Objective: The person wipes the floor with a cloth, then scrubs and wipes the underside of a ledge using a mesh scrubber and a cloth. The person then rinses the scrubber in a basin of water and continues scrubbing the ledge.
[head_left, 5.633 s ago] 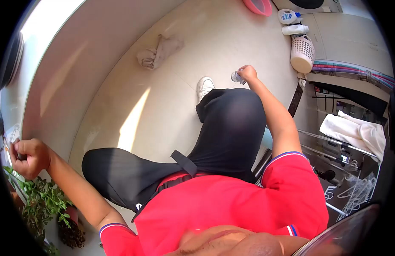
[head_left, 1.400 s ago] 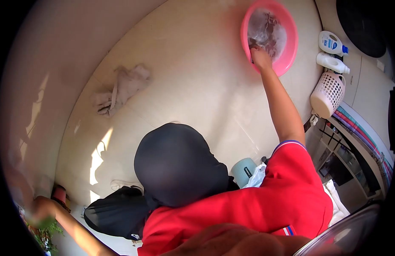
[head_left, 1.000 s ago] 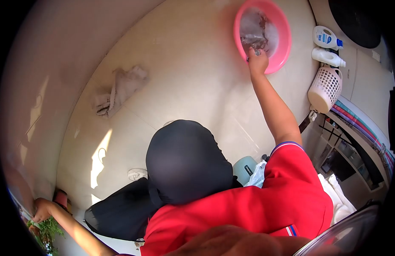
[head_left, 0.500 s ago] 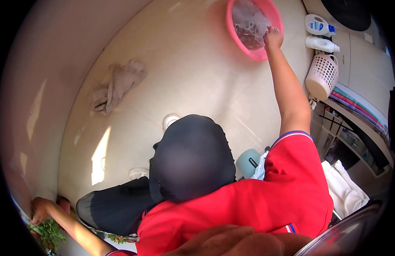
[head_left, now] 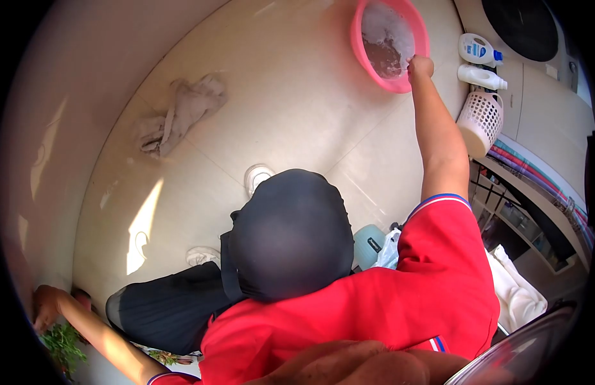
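My right hand (head_left: 420, 66) is closed at the near right rim of a pink basin (head_left: 420, 25) on the floor. Its fingertips overlap the rim, and what they hold is hidden. Foamy, cloudy water (head_left: 384, 42) fills the basin. At the far left edge, my left hand (head_left: 47, 308) is low beside the wall, just above a green plant (head_left: 63, 346); its fingers point down, in shadow and partly cut off, so their grip is unclear. A crumpled greyish cloth (head_left: 188, 112) lies on the floor left of the basin.
Two white bottles (head_left: 480, 50) and a perforated pale basket (head_left: 482, 122) stand along the right side. Near my right elbow are a light-blue container (head_left: 369, 245) and a plastic bag (head_left: 388, 250). White fabric (head_left: 516, 289) hangs at the lower right. The curved wall (head_left: 117, 64) bounds the left.
My right hand has moved from over the basin, where something greyish showed at its fingers, to the right rim. My left hand stays low at the left edge. The view has shifted slightly.
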Demonstrator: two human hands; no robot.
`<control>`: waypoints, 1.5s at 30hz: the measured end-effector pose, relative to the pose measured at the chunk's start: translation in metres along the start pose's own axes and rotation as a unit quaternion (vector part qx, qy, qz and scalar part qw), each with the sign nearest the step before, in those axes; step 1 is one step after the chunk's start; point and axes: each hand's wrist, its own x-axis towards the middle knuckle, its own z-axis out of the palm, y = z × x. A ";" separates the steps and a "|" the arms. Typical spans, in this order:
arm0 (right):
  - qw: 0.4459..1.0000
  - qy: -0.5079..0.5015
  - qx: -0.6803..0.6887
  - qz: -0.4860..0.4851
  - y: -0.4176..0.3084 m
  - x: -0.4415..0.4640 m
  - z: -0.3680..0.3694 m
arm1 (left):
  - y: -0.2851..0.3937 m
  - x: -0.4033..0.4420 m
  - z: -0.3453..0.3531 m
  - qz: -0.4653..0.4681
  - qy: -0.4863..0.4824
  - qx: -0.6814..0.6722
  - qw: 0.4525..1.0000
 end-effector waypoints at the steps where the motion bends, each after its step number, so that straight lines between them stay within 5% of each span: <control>1: 1.000 -0.018 0.005 -0.011 -0.002 -0.006 -0.002 | -0.001 0.002 -0.002 0.000 -0.001 0.003 1.000; 7: 0.979 -0.040 0.199 0.013 -0.043 -0.062 0.000 | 0.002 0.005 -0.008 -0.008 -0.011 0.011 1.000; 10: 0.997 -0.020 0.060 -0.047 -0.043 -0.059 -0.004 | 0.005 0.006 -0.008 -0.012 -0.015 0.010 1.000; 13: 0.969 0.132 -0.145 -0.150 -0.015 -0.018 0.000 | 0.009 0.005 -0.007 -0.017 -0.017 0.007 1.000; 16: 0.958 0.100 -0.251 -0.098 -0.069 -0.080 -0.017 | 0.010 0.007 -0.007 -0.018 -0.018 0.008 1.000; 31: 0.918 0.053 -0.327 -0.215 -0.021 -0.040 -0.007 | 0.034 0.016 -0.019 -0.002 -0.008 0.003 1.000; 35: 0.916 0.055 -0.364 -0.160 0.001 -0.021 -0.005 | 0.061 0.029 -0.037 -0.004 -0.011 -0.021 1.000; 39: 0.970 -0.119 -0.209 -0.046 0.010 -0.021 -0.002 | 0.081 0.044 -0.057 -0.032 -0.051 -0.034 0.998; 42: 0.979 -0.072 -0.184 -0.057 0.018 -0.013 -0.003 | 0.096 0.054 -0.073 -0.063 -0.086 -0.045 0.993; 44: 0.985 -0.156 0.061 0.051 0.038 0.016 -0.004 | 0.102 0.059 -0.086 -0.110 -0.126 -0.075 0.983; 45: 0.987 -0.156 0.001 0.026 0.036 0.020 -0.005 | 0.103 0.062 -0.090 -0.141 -0.152 -0.089 0.974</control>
